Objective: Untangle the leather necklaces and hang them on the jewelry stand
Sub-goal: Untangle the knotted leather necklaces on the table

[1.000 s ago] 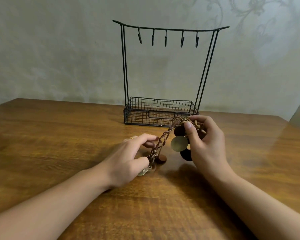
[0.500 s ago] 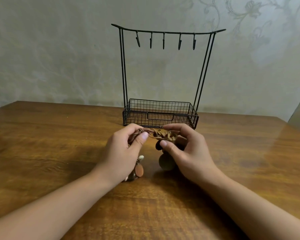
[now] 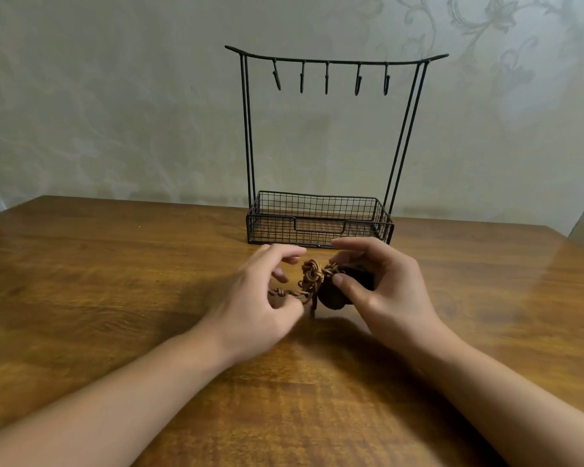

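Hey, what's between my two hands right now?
In the head view, the knotted leather cords and dark pendant discs lie between the left hand and right hand, above the table.

Black wire jewelry stand [image 3: 321, 136] stands at frame centre, just beyond my fingers; its mesh basket base [image 3: 319, 219] blocks the low route forward. Five hooks [image 3: 326, 77] hang from the top bar, open air beneath them between the uprights. Brown wooden table [image 3: 115, 281] lies open left and right of the stand.
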